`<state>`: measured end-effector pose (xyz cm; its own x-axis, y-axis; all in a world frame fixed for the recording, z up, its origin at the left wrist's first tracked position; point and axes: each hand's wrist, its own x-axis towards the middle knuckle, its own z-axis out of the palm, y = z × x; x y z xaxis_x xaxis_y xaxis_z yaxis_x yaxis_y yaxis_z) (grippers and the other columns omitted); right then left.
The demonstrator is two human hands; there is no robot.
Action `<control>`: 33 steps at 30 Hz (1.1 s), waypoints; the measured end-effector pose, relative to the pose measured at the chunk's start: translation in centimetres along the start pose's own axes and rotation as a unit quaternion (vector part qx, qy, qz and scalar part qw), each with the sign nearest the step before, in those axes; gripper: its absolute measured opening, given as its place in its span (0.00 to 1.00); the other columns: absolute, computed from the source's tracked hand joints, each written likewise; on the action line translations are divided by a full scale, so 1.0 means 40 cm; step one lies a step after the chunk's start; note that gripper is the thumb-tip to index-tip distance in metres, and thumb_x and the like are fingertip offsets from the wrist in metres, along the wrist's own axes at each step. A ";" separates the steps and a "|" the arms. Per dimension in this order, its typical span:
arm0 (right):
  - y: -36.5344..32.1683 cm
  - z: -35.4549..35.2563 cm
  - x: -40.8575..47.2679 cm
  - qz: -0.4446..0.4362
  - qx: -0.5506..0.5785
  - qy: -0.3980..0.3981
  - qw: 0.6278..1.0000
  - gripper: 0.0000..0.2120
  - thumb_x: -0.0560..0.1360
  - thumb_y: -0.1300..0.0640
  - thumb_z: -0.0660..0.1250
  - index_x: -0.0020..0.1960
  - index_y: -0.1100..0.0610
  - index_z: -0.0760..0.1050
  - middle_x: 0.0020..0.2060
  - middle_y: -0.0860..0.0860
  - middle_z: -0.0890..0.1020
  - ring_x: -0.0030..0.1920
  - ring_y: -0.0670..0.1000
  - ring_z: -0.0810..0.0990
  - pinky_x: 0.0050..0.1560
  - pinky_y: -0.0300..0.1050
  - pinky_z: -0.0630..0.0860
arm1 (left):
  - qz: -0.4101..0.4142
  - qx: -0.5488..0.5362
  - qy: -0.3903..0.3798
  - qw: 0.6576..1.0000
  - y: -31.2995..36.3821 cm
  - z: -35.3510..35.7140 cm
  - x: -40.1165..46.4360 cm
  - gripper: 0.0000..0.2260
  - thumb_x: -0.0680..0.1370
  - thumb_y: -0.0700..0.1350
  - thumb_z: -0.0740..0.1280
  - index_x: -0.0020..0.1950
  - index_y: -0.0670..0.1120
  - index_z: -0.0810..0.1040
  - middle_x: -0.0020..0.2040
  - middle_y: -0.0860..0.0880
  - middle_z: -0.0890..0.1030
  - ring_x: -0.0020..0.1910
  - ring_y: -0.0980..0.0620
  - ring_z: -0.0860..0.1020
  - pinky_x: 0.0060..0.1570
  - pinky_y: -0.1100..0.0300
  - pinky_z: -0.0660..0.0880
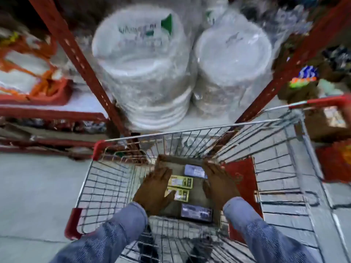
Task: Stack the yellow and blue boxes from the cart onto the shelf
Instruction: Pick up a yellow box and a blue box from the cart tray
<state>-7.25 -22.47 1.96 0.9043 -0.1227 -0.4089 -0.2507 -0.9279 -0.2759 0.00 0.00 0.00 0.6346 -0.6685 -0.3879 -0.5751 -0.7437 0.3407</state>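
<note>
Inside the wire cart [209, 130] lies an open cardboard carton [176, 161] holding two yellow boxes [182, 182] and two blue boxes, one at the far end [195, 171] and one at the near end [196, 212]. My left hand [153, 186] reaches into the carton with fingers spread over the left ends of the yellow boxes. Over the carton's right side hovers my right hand [218, 183], fingers apart, holding nothing. The shelf [190, 118] stands right behind the cart. The picture is blurred.
Two tall wrapped stacks of white plates [144, 69] fill the shelf between slanted red uprights [79, 59]. A red flat pack [241, 179] leans inside the cart's right side. Orange-wrapped goods [32, 78] sit on the left shelf. Grey concrete floor [38, 196] lies left of the cart.
</note>
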 end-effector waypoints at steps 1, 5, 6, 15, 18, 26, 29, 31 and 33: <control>0.010 0.036 0.029 0.003 -0.004 -0.014 1.000 0.31 0.77 0.56 0.62 0.77 0.55 0.56 0.77 0.54 0.62 0.75 0.57 0.63 0.75 0.53 0.61 | -0.005 -0.009 -0.013 1.000 -0.014 0.036 0.033 0.32 0.81 0.58 0.61 0.80 0.44 0.57 0.81 0.42 0.60 0.77 0.42 0.64 0.74 0.48 0.65; 0.060 0.168 0.121 0.020 -0.057 -0.043 0.997 0.28 0.78 0.55 0.60 0.76 0.54 0.59 0.73 0.54 0.69 0.72 0.56 0.67 0.76 0.57 0.57 | -0.013 -0.030 -0.047 0.998 -0.067 0.145 0.154 0.30 0.81 0.53 0.65 0.80 0.44 0.58 0.79 0.43 0.65 0.75 0.44 0.67 0.72 0.51 0.67; 0.073 0.205 0.140 0.019 -0.073 -0.047 0.996 0.28 0.77 0.55 0.60 0.76 0.55 0.59 0.72 0.53 0.70 0.72 0.56 0.68 0.76 0.58 0.56 | -0.012 -0.024 -0.057 0.998 -0.075 0.174 0.181 0.30 0.81 0.52 0.65 0.79 0.44 0.59 0.78 0.43 0.66 0.75 0.45 0.67 0.73 0.51 0.66; 0.138 0.378 0.254 0.026 -0.065 -0.034 0.997 0.33 0.73 0.70 0.58 0.77 0.61 0.55 0.77 0.59 0.62 0.76 0.59 0.60 0.71 0.59 0.66 | 0.031 -0.020 -0.173 0.984 -0.154 0.294 0.358 0.33 0.78 0.43 0.71 0.79 0.43 0.60 0.78 0.40 0.66 0.75 0.42 0.66 0.74 0.51 0.64; 0.142 0.394 0.257 0.035 -0.065 -0.030 0.997 0.33 0.74 0.70 0.55 0.78 0.60 0.53 0.77 0.59 0.60 0.76 0.61 0.60 0.72 0.59 0.63 | 0.033 -0.034 -0.209 0.977 -0.175 0.297 0.382 0.32 0.77 0.42 0.73 0.78 0.43 0.63 0.74 0.39 0.70 0.73 0.41 0.68 0.71 0.52 0.66; 0.138 0.376 0.291 0.074 -0.048 -0.062 0.994 0.25 0.80 0.65 0.54 0.76 0.62 0.54 0.73 0.63 0.60 0.72 0.65 0.62 0.70 0.64 0.64 | 0.094 0.034 -0.217 0.971 -0.175 0.274 0.410 0.25 0.76 0.47 0.73 0.70 0.42 0.70 0.67 0.39 0.75 0.64 0.39 0.76 0.58 0.49 0.75; 0.139 0.352 0.288 0.074 -0.030 -0.072 0.994 0.29 0.75 0.68 0.63 0.73 0.64 0.58 0.71 0.63 0.62 0.65 0.66 0.70 0.62 0.61 0.74 | 0.123 0.082 -0.202 0.968 -0.164 0.245 0.401 0.27 0.75 0.51 0.74 0.70 0.44 0.71 0.66 0.41 0.78 0.62 0.41 0.78 0.54 0.51 0.76; 0.136 0.315 0.272 0.073 0.015 -0.068 0.995 0.33 0.71 0.63 0.71 0.72 0.62 0.61 0.70 0.61 0.64 0.65 0.65 0.71 0.63 0.58 0.74 | 0.130 0.101 -0.190 0.968 -0.157 0.205 0.377 0.29 0.74 0.53 0.74 0.71 0.45 0.70 0.68 0.42 0.77 0.65 0.43 0.76 0.57 0.50 0.75; 0.122 0.255 0.248 0.067 0.068 -0.057 0.994 0.35 0.66 0.57 0.77 0.69 0.61 0.67 0.67 0.61 0.69 0.63 0.63 0.73 0.63 0.54 0.74 | 0.133 0.094 -0.181 0.970 -0.146 0.142 0.335 0.30 0.74 0.53 0.74 0.73 0.46 0.70 0.70 0.43 0.75 0.66 0.43 0.75 0.60 0.51 0.74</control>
<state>-3.02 -24.60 -12.31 0.8169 -0.1939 -0.5431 -0.4174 -0.8487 -0.3248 8.93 -4.57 -12.07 0.2477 -0.7651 -0.5944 -0.7995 -0.5079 0.3206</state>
